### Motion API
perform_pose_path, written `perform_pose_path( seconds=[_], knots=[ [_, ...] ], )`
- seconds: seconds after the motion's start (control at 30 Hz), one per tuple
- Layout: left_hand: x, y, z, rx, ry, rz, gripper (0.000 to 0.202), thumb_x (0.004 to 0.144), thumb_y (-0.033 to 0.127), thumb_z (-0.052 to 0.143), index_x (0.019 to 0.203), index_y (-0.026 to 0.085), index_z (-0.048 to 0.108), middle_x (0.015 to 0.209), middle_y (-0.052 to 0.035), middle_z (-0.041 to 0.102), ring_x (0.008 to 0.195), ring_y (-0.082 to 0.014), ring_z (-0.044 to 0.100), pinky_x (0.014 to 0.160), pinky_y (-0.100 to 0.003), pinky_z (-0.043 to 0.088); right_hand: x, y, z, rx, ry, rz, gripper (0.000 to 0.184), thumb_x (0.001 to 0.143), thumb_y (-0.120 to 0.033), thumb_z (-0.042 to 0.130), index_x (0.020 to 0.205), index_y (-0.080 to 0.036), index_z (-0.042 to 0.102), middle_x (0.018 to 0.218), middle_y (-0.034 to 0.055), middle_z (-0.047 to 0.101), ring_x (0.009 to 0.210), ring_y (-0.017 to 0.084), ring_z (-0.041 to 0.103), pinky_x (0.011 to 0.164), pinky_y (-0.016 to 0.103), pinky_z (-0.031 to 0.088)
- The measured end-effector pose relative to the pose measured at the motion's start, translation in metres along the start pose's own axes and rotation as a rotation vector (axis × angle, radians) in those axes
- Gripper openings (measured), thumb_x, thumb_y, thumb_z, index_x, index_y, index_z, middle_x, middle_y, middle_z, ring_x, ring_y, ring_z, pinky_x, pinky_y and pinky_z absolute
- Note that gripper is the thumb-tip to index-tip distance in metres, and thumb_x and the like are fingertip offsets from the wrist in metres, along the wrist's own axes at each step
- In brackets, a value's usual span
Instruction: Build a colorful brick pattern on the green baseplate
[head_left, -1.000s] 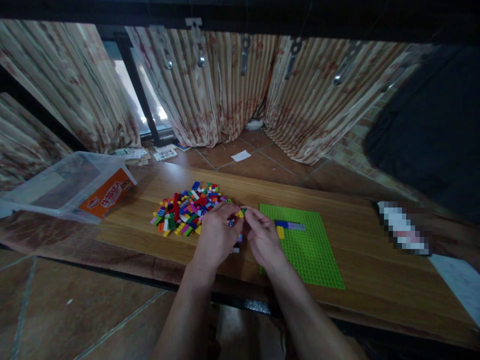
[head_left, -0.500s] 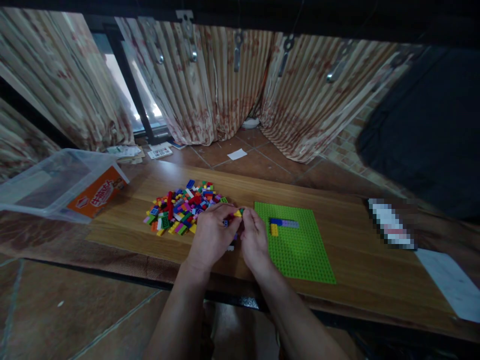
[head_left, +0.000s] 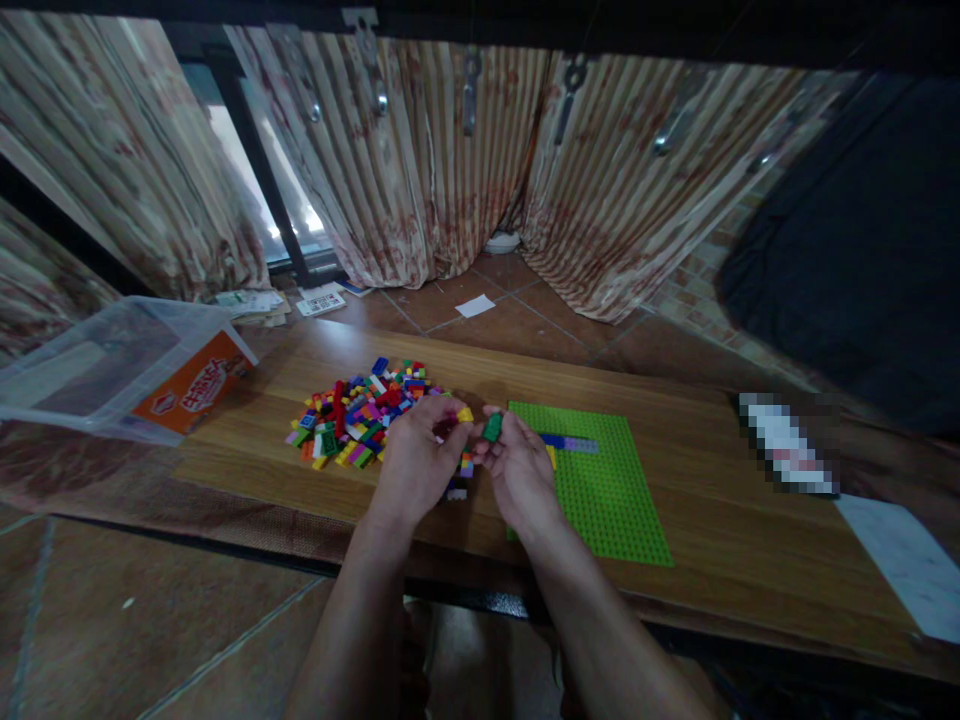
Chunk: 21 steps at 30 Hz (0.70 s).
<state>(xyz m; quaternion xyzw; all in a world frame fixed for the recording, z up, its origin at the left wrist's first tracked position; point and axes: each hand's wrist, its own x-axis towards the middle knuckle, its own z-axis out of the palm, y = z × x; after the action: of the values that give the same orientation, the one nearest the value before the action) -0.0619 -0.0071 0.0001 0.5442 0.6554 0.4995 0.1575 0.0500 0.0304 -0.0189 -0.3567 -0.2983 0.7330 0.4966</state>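
Note:
Between the thumb and fingers of my left hand (head_left: 421, 452) is a yellow brick (head_left: 465, 414). My right hand (head_left: 523, 466) holds a dark green brick (head_left: 493, 427) at its fingertips, a short way to the right of the yellow one. Both hands are above the table, at the right side of a heap of mixed toy bricks (head_left: 360, 420), part of which my left hand hides. To the right lies a bright green baseplate (head_left: 607, 510). On it a blue brick (head_left: 553, 441) and a lavender brick (head_left: 581, 445) form a row, with a yellow brick (head_left: 551, 457) partly behind my right hand.
A clear plastic box (head_left: 97, 350) with an orange label stands at the table's left end. On the right are a blurred-out object (head_left: 787, 445) and a white sheet (head_left: 900, 565). Curtains (head_left: 442, 170) hang beyond the wooden table (head_left: 720, 480).
The yellow and green bricks, together at my fingertips before, are now apart, one in each hand. My right hand has turned palm up and shifted slightly right, covering part of the baseplate's yellow brick.

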Motion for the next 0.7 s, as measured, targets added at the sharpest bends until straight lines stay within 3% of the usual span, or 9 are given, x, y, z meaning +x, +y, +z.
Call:
perform_pose_path(
  seconds=[0.17, 0.33, 0.57, 0.7],
  knots=[
    [0.0, -0.001, -0.005, 0.076, -0.017, 0.024, 0.013, 0.08, 0.015, 0.061, 0.091, 0.018, 0.067, 0.09, -0.0033, 0.069, 0.075, -0.0138, 0.064, 0.071, -0.026, 0.051, 0.001, -0.011, -0.004, -0.138, -0.042, 0.065, 0.045, 0.072, -0.062, 0.067, 0.088, -0.019, 0.064, 0.068, -0.0029, 0.063, 0.047, 0.008, 0.052, 0.041, 0.02, 0.04],
    [-0.002, 0.007, 0.001, 0.087, -0.12, 0.139, 0.012, 0.082, 0.011, 0.056, 0.086, 0.018, 0.066, 0.087, -0.0033, 0.066, 0.082, -0.0146, 0.062, 0.077, -0.026, 0.05, 0.0, -0.008, 0.0, -0.31, -0.091, 0.053, 0.042, 0.061, -0.054, 0.078, 0.077, -0.018, 0.064, 0.05, -0.0081, 0.051, 0.037, 0.005, 0.039, 0.034, 0.019, 0.027],
    [-0.002, 0.001, 0.001, -0.078, -0.122, 0.003, 0.013, 0.079, 0.014, 0.06, 0.09, 0.018, 0.066, 0.089, -0.002, 0.069, 0.078, -0.0136, 0.066, 0.075, -0.025, 0.053, 0.001, -0.011, -0.003, -0.144, -0.154, 0.161, 0.035, 0.063, -0.047, 0.078, 0.073, -0.018, 0.062, 0.059, -0.0066, 0.055, 0.043, 0.005, 0.041, 0.039, 0.019, 0.029],
    [0.0, -0.006, -0.007, 0.13, -0.097, -0.039, 0.023, 0.078, 0.008, 0.055, 0.094, 0.017, 0.069, 0.097, -0.0048, 0.072, 0.085, -0.0164, 0.067, 0.082, -0.029, 0.053, 0.006, -0.008, -0.01, -0.364, -0.132, 0.05, 0.032, 0.066, -0.044, 0.073, 0.085, -0.019, 0.067, 0.06, -0.0052, 0.058, 0.045, 0.007, 0.043, 0.042, 0.021, 0.03]
  ],
)
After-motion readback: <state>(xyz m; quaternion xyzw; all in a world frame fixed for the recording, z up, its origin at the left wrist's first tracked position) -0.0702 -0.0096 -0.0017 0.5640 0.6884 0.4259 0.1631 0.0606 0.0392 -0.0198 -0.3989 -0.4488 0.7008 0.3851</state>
